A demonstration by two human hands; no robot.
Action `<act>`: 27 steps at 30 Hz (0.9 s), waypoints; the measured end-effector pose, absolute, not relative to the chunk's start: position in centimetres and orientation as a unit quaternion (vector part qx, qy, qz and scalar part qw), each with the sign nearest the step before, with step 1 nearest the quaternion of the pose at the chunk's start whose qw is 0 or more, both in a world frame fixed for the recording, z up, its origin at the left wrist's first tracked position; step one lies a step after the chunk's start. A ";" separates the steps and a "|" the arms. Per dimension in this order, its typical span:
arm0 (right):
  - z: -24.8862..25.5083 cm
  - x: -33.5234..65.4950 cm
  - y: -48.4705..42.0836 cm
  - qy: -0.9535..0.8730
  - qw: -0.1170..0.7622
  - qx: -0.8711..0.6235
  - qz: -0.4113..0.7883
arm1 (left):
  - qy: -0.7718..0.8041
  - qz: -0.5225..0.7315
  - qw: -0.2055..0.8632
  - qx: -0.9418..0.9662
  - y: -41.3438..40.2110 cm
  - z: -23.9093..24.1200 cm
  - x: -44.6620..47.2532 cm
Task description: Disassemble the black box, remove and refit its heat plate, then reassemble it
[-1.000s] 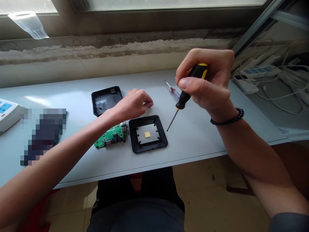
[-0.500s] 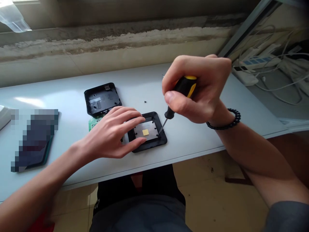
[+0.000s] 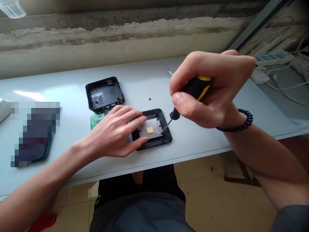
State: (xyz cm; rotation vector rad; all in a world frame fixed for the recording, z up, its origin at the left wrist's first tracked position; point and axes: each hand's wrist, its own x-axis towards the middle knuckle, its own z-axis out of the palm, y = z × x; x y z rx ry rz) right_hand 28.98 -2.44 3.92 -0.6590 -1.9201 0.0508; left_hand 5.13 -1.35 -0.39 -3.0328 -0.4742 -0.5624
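Note:
My right hand (image 3: 212, 87) is closed round a black and yellow screwdriver (image 3: 190, 95). Its tip touches the inner right side of a square black case half (image 3: 166, 137) with a metal plate and a small yellow pad (image 3: 149, 130) inside. My left hand (image 3: 116, 130) lies flat with its fingers spread over the left side of that case half, pressing on it. A green circuit board (image 3: 95, 120) shows partly behind my left hand. A second black case half (image 3: 105, 93) lies further back.
A small black screw (image 3: 150, 98) lies on the pale table (image 3: 193, 148) behind the case. A blurred dark item (image 3: 33, 133) sits at the left. Power strips and white cables (image 3: 277, 61) crowd the right. The table's front edge is close to me.
My left hand left the spot behind the case and now rests on its left side. My right hand brought the screwdriver tip down from the table into the case's right inner edge.

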 end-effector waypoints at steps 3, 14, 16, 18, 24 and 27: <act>3.9 28.8 -2.7 -0.795 0.534 -0.287 0.021 | -0.160 -0.169 0.003 -0.973 -1.2 -0.5 5.0; 5.0 30.0 -2.6 -0.870 0.437 -0.222 0.056 | -0.164 -0.165 0.006 -0.972 -1.3 -0.9 5.2; 5.4 30.2 -2.8 -0.877 0.419 -0.231 0.058 | -0.162 -0.166 -0.001 -0.973 -1.3 -1.0 5.2; 5.7 30.3 -3.0 -0.880 0.400 -0.247 0.072 | -0.163 -0.163 -0.015 -0.973 -1.3 -1.1 5.2; 7.0 30.6 -3.4 -0.907 0.334 -0.238 0.093 | -0.169 -0.147 -0.043 -0.974 -1.5 -1.0 5.3; 7.6 30.9 -3.8 -0.921 0.293 -0.244 0.080 | -0.168 -0.141 -0.045 -0.975 -1.6 -1.0 5.4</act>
